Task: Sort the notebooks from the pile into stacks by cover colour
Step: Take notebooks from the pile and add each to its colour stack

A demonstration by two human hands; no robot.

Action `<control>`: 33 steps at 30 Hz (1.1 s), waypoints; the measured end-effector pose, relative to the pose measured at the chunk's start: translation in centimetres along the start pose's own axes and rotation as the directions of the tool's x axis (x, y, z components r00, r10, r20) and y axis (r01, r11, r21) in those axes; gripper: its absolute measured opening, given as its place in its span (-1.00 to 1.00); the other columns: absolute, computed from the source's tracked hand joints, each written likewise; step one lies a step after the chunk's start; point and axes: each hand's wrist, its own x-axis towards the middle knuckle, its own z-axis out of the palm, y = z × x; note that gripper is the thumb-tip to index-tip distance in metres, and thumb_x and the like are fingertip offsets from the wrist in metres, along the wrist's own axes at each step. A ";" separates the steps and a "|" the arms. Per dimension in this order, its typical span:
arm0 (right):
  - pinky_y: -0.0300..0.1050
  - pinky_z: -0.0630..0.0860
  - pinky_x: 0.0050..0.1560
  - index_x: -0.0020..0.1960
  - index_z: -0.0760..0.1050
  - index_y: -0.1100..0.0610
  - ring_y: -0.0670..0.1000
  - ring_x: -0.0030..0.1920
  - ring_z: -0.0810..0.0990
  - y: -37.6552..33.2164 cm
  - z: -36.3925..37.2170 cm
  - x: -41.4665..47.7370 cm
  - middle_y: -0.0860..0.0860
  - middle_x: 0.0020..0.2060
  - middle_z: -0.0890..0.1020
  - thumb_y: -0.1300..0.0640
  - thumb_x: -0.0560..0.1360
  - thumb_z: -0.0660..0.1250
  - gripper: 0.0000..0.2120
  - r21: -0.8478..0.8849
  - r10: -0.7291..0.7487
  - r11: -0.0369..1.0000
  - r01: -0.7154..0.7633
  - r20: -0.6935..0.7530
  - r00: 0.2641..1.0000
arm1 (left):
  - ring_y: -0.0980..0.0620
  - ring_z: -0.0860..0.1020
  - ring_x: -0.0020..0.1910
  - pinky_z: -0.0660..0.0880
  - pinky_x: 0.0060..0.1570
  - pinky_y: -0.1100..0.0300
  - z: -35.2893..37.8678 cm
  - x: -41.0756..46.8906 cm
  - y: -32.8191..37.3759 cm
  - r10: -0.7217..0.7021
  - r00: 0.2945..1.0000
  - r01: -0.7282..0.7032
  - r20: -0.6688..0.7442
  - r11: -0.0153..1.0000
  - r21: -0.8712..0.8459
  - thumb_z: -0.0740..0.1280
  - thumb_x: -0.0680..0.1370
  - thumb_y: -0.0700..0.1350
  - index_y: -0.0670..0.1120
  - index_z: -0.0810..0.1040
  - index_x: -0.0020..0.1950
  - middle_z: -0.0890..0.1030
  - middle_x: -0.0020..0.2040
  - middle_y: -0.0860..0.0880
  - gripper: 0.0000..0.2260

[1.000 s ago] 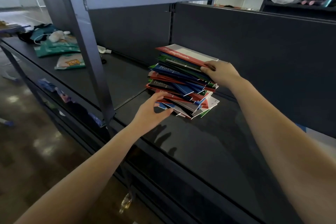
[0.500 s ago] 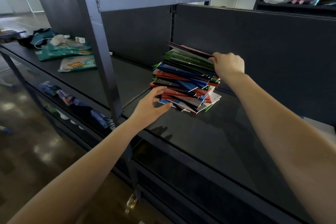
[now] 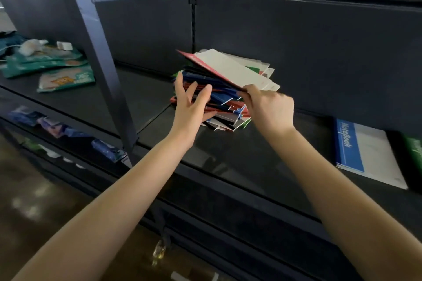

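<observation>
Right hand [image 3: 270, 107] pinches the lifted red notebook [image 3: 228, 69] atop the pile [image 3: 219, 100]; left hand [image 3: 191, 102], fingers spread and empty, touches the pile's side.

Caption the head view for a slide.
Right hand lifts a red notebook off the pile while the open left hand steadies it.

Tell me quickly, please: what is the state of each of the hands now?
Left hand: open, fingers spread against the side of the notebook pile, gripping nothing.
Right hand: closed on the near edge of the red notebook, lifting it.
</observation>
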 end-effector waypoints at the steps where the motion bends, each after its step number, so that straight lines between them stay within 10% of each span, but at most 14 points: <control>1: -0.32 0.16 -0.53 -0.29 0.58 0.07 0.03 -0.66 0.41 -0.1 -0.5 -0.8 -0.04 -0.64 0.42 -0.07 0.51 0.18 -0.66 0.005 -0.014 1.000 0.014 -0.015 1.000 | -0.08 0.39 0.39 0.60 0.01 0.08 0.6 0.1 -0.2 0.006 1.000 -0.005 0.011 1.000 -0.023 0.32 0.57 -0.03 0.19 -0.15 0.54 0.19 0.53 -0.06 -0.25; 8: -0.23 0.27 -0.60 -0.21 0.60 0.10 0.02 -0.59 0.42 0.1 -1.9 -5.8 -0.04 -0.56 0.48 0.10 0.41 0.47 -0.91 0.109 -0.072 0.991 0.073 -0.009 0.997 | -0.08 0.32 0.43 0.49 0.21 -0.17 4.4 -0.8 -1.9 0.077 0.996 -0.079 0.034 0.994 0.080 0.45 0.37 0.10 0.50 0.09 0.35 0.16 0.53 0.02 -0.26; 13: -0.21 0.33 -0.56 -0.14 0.62 0.10 0.02 -0.50 0.51 1.4 -2.7 -8.1 -0.05 -0.42 0.58 0.00 0.51 0.31 -0.80 0.182 -0.094 0.979 0.091 0.005 0.996 | 0.05 0.26 0.41 0.45 0.29 -0.06 6.1 -1.7 -2.7 0.070 0.997 -0.074 0.032 0.977 0.201 0.29 0.54 -0.29 0.21 -0.01 0.52 0.13 0.52 0.00 -0.27; 25: -0.08 0.60 -0.17 0.22 0.56 0.05 0.00 0.06 0.63 6.5 -4.5 -10.6 -0.05 0.16 0.61 -0.36 0.38 0.23 -0.38 0.266 -0.030 0.962 -0.063 0.334 0.942 | 0.21 0.24 0.32 0.33 0.20 0.23 8.9 -2.6 -3.3 0.077 0.992 -0.099 0.104 0.969 0.228 0.26 0.53 -0.36 0.14 -0.01 0.55 0.14 0.52 0.07 -0.25; 33: -0.09 0.46 0.10 0.43 0.33 -0.04 -0.02 0.20 0.50 12.9 -7.4 -10.6 -0.08 0.33 0.46 -0.21 0.57 0.12 -0.52 0.201 0.338 0.807 -0.555 0.613 0.714 | 0.19 0.32 0.33 0.39 0.22 0.16 11.9 -2.3 -3.8 0.016 0.949 -0.086 0.315 0.974 0.208 0.28 0.54 -0.33 0.22 0.00 0.52 0.24 0.44 0.12 -0.25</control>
